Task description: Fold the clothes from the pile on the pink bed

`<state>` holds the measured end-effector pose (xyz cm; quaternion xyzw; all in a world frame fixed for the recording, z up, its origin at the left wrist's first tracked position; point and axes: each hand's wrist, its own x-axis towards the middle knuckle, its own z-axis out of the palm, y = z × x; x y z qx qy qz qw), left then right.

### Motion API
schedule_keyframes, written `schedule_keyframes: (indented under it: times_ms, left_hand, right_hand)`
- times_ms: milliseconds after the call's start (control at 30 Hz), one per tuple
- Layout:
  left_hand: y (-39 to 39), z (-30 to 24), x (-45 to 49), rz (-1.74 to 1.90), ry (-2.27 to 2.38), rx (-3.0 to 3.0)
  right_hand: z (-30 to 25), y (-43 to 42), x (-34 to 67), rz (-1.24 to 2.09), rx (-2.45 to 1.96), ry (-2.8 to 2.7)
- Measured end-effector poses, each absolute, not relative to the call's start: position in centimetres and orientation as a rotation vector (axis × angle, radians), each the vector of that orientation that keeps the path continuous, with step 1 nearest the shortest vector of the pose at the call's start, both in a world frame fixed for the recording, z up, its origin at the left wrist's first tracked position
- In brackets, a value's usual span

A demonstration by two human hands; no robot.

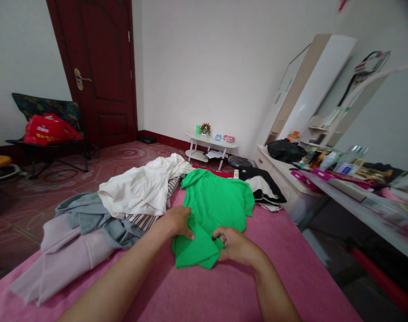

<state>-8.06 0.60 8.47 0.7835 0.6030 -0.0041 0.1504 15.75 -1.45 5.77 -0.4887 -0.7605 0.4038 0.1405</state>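
A bright green shirt (213, 205) lies spread on the pink bed cover (204, 290), its near end bunched toward me. My left hand (177, 221) rests on the shirt's near left edge, fingers curled over the fabric and gripping it. My right hand (233, 243) pinches the folded lower hem at the right, fingers closed on the cloth. Both forearms reach in from the bottom of the view.
A heap of clothes lies to the left: a white garment (142, 188), a grey one (90, 214), a pale lilac one (63, 255). Black and white clothing (262, 183) sits beyond the shirt. A cluttered desk (358, 188) stands right; a chair with a red bag (49, 129) and a dark door (96, 67) are left.
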Motion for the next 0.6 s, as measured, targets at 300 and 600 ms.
schedule_keyframes:
  times_ms: [300, 600]
  left_hand:
    - [0.8, 8.1, -8.5, -0.063, 1.640, 2.205]
    - [1.8, 9.7, -10.8, 0.447, 1.510, 2.078]
  right_hand:
    - [6.9, -1.3, 15.5, 1.233, -1.268, -1.966]
    - [9.7, -0.1, 17.4, 0.984, -1.208, -1.150]
